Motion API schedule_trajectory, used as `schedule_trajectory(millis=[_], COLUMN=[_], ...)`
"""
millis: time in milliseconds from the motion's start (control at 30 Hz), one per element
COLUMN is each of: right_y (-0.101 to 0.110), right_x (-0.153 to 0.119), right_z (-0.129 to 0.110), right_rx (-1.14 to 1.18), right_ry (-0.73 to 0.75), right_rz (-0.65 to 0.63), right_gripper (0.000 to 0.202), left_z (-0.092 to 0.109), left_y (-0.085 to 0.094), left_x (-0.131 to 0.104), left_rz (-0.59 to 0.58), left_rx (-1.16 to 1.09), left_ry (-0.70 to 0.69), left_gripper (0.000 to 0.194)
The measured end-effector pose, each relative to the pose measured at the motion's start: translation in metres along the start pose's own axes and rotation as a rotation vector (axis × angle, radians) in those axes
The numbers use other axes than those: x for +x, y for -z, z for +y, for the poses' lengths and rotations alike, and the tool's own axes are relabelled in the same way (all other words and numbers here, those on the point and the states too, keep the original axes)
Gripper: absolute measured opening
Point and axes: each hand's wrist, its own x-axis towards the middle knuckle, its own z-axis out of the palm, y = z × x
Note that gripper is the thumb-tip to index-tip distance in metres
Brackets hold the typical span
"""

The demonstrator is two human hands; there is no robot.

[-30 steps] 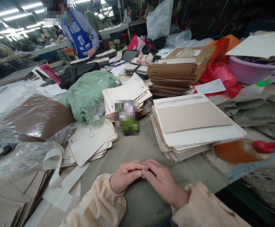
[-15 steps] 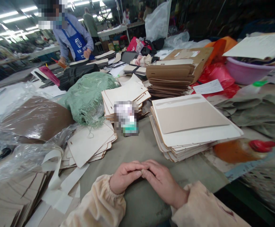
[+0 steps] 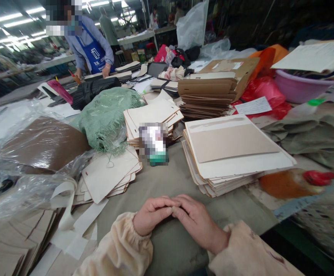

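My left hand [image 3: 154,214] and my right hand [image 3: 197,219] meet over the grey-green cloth [image 3: 161,180] at the table's near edge. Their fingertips and thumbs touch, with the fingers of each hand held together and gently bent. No object shows in either hand. Cream fuzzy sleeves cover both wrists. Beyond my right hand lies a stack of white boards [image 3: 236,168], topped by a grey-brown sheet [image 3: 232,142]. A fanned pile of cream panels [image 3: 109,176] is past my left hand. Straight ahead, a blurred-out device [image 3: 153,143] leans against another stack of cream panels [image 3: 152,111].
An orange bottle with a red cap [image 3: 287,183] lies at the right. Brown boards [image 3: 207,99] are stacked farther back. At the left are a green fringed cloth bundle [image 3: 109,115], a plastic-wrapped brown package [image 3: 44,143] and off-white strips [image 3: 69,214]. A co-worker in a blue apron [image 3: 93,51] stands across the table.
My hands keep the same position. The co-worker's hands have shifted slightly over the far side of the table.
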Motion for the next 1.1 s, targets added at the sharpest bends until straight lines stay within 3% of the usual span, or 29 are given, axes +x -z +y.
schedule_trajectory(millis=[1100], right_y=[0.0004], right_x=[0.0006], right_z=[0.0012], right_rx=[0.012], right_ry=[-0.015], right_rz=[-0.016], right_gripper=[0.015], left_z=[0.0001], left_y=[0.0014], left_x=[0.0006], left_rz=[-0.044], left_rx=[-0.002], left_ry=[-0.066], left_gripper=[0.021])
